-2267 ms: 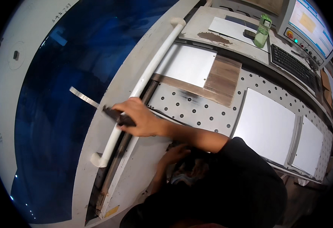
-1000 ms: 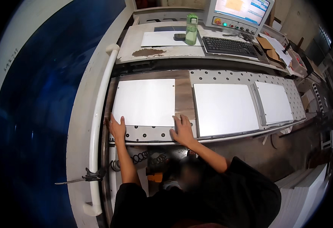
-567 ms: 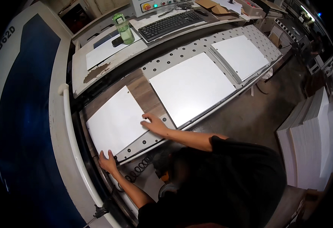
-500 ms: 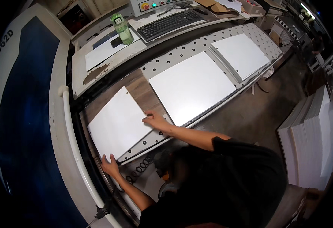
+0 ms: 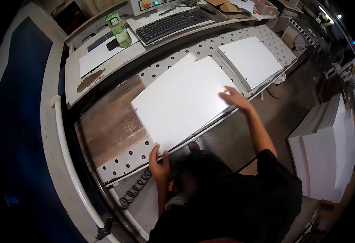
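Note:
A flat white panel is held between my two hands over the dotted work table. It overlaps a second white panel, most of which it hides. My left hand grips the near left corner, with fingers and thumb at the edge. At the right edge, my right hand is closed on the panel, the thumb lying on top. Whether the held panel touches the one beneath, I cannot tell. Farther right, more white panels lie on the table, with narrow strips showing along their left side.
A worn brown board lies at the table's left end beside a white rail. Behind are a green bottle and black keyboard. A coiled black hose hangs below; tall white panel stacks stand right.
Both hands have carried the white panel rightward from the brown board, over the middle panel. The brown board is now uncovered. The view has shifted slightly.

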Demonstrator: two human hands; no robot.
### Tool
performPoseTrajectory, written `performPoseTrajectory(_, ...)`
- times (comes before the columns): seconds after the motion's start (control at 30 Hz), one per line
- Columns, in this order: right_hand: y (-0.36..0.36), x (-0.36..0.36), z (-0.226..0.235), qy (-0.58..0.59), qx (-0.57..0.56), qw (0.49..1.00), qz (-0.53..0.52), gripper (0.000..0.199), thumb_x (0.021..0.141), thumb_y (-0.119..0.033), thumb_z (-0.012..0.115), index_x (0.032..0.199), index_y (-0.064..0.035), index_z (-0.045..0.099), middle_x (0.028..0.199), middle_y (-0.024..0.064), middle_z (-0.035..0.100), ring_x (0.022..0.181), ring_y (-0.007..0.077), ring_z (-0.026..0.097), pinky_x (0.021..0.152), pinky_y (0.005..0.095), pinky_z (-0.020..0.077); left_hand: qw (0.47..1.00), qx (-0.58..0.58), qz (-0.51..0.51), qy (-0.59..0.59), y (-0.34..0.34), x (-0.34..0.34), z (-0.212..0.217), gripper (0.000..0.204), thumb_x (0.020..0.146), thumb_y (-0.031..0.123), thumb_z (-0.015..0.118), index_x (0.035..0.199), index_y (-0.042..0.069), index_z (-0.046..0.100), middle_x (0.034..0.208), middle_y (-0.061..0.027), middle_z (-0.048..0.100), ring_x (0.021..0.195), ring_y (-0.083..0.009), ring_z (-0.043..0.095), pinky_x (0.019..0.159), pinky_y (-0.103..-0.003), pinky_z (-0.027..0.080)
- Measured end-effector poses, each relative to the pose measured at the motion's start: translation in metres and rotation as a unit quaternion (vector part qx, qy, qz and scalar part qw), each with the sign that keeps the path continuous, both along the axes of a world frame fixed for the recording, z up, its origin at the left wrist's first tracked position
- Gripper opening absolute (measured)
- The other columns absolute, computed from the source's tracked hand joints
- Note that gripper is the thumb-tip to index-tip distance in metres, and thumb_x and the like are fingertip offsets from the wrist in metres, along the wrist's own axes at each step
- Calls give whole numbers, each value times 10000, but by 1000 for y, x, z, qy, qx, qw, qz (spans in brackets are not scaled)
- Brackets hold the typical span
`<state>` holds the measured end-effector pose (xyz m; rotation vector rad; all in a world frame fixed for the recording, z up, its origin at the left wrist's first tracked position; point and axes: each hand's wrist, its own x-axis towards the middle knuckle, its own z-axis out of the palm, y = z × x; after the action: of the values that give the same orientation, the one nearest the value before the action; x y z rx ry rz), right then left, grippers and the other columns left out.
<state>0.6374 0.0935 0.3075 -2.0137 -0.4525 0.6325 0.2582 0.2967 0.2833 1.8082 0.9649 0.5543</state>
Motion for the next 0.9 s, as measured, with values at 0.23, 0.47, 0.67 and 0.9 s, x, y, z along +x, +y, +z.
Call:
performPoseTrajectory(0.23,-120,155,2,-130,-135,976,-110,349,908,-306,739,1046,13,701,844,114,679,789,184,654,718,346,526,989,99,-102,-41,4,44,31,427,983,276,671,1333,35,622,1382,-166,596,1280,-306,554,1050,-408,426)
performPoseTrajectory(0.47,-33,62,-9,-488,-66,869,54,558,842,-352,776,1317,-98,627,1314,185,612,1240,389,553,1060,521,428,997,73,-33,-8,18,30,16,395,983,282,676,1277,19,657,1351,-181,604,1288,-344,550,1108,-434,408)
performPoseTrajectory(0.67,7,17,-40,-479,-246,842,26,672,976,-417,576,1545,-103,404,1586,250,350,1451,491,308,1195,602,215,998,58,-24,10,12,28,6,355,972,237,683,1256,26,669,1335,-167,610,1275,-330,558,1104,-422,414)
performPoseTrajectory(0.9,15,93,-50,-476,-269,834,-81,655,971,-443,572,1521,-109,455,1550,245,423,1420,496,355,1176,604,241,984,159,-16,74,38,8,-5,367,953,242,694,1265,50,672,1363,-184,597,1313,-373,514,1120,-456,387)
